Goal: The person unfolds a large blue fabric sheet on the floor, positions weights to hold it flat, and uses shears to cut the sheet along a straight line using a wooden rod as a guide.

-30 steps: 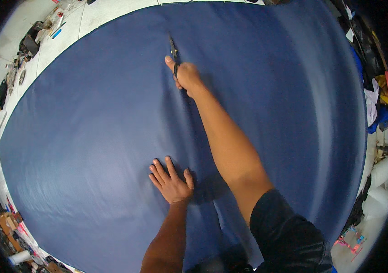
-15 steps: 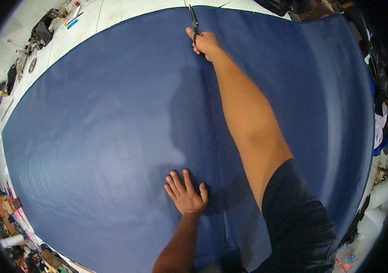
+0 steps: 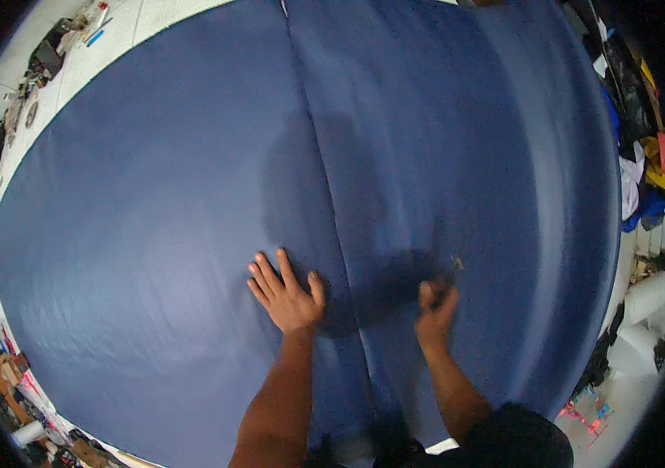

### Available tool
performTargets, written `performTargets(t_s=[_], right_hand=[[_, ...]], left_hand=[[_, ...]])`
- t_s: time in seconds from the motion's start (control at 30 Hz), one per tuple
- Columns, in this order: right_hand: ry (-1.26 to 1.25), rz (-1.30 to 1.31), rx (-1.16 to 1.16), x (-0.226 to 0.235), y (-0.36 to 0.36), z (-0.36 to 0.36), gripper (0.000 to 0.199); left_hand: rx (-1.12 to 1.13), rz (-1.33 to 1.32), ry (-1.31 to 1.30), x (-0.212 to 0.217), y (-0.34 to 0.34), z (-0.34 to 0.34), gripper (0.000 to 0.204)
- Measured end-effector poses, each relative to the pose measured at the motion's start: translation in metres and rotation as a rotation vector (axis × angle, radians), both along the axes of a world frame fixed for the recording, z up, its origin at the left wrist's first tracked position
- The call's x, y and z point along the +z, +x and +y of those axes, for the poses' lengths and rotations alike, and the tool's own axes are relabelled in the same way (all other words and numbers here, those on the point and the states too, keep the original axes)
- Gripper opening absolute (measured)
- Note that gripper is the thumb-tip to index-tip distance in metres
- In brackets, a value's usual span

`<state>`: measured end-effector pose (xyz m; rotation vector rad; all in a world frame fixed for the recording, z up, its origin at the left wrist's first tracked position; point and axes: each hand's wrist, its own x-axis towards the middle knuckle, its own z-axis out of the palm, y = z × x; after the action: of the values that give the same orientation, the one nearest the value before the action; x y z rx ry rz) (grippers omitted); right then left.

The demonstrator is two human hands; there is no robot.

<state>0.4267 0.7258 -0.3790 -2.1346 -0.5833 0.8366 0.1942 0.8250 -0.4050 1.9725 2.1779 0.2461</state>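
Note:
A large dark blue sheet point(image 3: 153, 195), smooth and slightly glossy, spreads across the white table. From the far edge toward me a cut line point(image 3: 331, 199) runs down it, with a narrow pale gap at its far end. My left hand point(image 3: 295, 303) lies flat on the sheet just left of that line, fingers spread. To the right of the line, my right hand point(image 3: 437, 308) is closed around the handles of dark scissors point(image 3: 457, 265). Their blades point away from me over the sheet and are blurred.
Tools and small items point(image 3: 45, 58) line the far left of the white tabletop point(image 3: 75, 74). Boxes and clutter point(image 3: 5, 378) stand at the near left. White rolls point(image 3: 644, 300) and piled cloths and bags point(image 3: 635, 175) lie beyond the sheet's right edge.
My right hand has drawn back from the far edge with the scissors, to near my left hand. The line now shows parted at its far end. My left hand stays flat on the sheet.

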Motion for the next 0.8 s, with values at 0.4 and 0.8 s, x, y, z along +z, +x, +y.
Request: performTargets(t_s=[0.4, 0.8], right_hand=[[-0.173, -0.765, -0.145, -0.031, 0.023, -0.25, 0.052], [-0.025, -0.697, -0.099, -0.032, 0.019, -0.276, 0.071]], left_hand=[[-0.057, 0.051, 0.174, -0.019, -0.001, -0.001, 0.081], [-0.226, -0.56, 0.25, 0.083, -0.113, -0.171, 0.048]])
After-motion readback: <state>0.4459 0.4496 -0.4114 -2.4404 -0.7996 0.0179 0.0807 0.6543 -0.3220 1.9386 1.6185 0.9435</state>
